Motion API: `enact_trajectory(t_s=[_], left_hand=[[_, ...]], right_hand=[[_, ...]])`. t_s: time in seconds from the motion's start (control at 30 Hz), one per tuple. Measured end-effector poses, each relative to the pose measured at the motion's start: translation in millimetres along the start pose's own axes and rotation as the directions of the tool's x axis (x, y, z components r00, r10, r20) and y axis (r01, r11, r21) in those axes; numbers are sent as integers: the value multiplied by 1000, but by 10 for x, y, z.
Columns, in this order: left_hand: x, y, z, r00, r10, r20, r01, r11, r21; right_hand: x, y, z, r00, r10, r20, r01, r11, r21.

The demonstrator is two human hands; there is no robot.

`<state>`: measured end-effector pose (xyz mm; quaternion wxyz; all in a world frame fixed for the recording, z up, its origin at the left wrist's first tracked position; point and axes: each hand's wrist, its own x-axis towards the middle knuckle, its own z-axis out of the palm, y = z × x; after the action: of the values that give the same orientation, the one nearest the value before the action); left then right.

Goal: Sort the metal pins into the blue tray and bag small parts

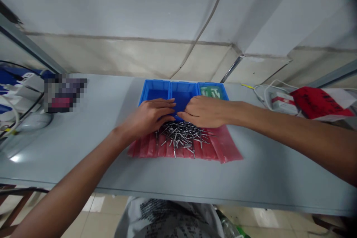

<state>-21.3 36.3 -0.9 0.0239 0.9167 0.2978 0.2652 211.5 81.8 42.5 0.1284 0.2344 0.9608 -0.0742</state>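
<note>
A heap of silver pop rivets [182,135] lies on a red plastic sheet [228,145] in the middle of the table. Directly behind it stand three joined blue bins [156,83]. My left hand [156,113] reaches over the front of the left bin, its fingers stretched out, with nothing visible in them. Opposite it, my right hand [199,111] is closed at the front of the middle and right bins, just above the heap. Its curled fingers hide whatever they may hold. Green-and-white packets [213,92] sit in the right bin.
White chargers and cables [25,89] crowd the table's left end, beside a clear computer mouse [36,121] and a pixelated item [67,93]. A small white-and-red box [284,103], a white cable and a red bag [318,102] lie at the right. A wall rises behind.
</note>
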Motion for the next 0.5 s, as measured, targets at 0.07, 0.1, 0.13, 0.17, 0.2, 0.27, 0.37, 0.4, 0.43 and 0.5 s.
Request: enact_trajectory(t_s=[0.07,0.1,0.13,0.17,0.2,0.27,0.37,0.4,0.43,0.5], left_hand=[[-10,-5,19,1000,-20,-10,20,1000,-8],[-14,-5,29,999,-29,-27,29,999,-15],[-16,-3,37,998,-35,-45,34,999,-24],[-17,1,44,997,-39,-61,37,999,-31],[-17,7,50,996,-39,-75,37,999,-36],[-16,23,56,995,-42,-96,39,999,-32],[-20,42,64,991,-66,-121,66,998,-4],[-24,44,69,989,-77,-127,78,997,0],[-28,44,75,988,-87,-129,88,996,-2],[-36,39,86,986,-105,-131,104,994,-18]], right_hand=[[14,-43,9,999,34,-36,-32,998,61],[29,-59,4,998,40,-49,-36,996,76],[49,-71,-4,998,36,-53,-31,996,85],[72,-78,-15,998,27,-53,-22,995,97],[96,-79,-24,999,18,-51,-12,993,114],[140,-63,-32,998,17,-53,-8,988,156],[190,-3,-18,989,104,-101,-82,975,208],[206,19,-9,981,146,-125,-116,968,221],[223,36,0,972,183,-145,-147,961,233],[263,51,14,961,230,-151,-187,949,255]])
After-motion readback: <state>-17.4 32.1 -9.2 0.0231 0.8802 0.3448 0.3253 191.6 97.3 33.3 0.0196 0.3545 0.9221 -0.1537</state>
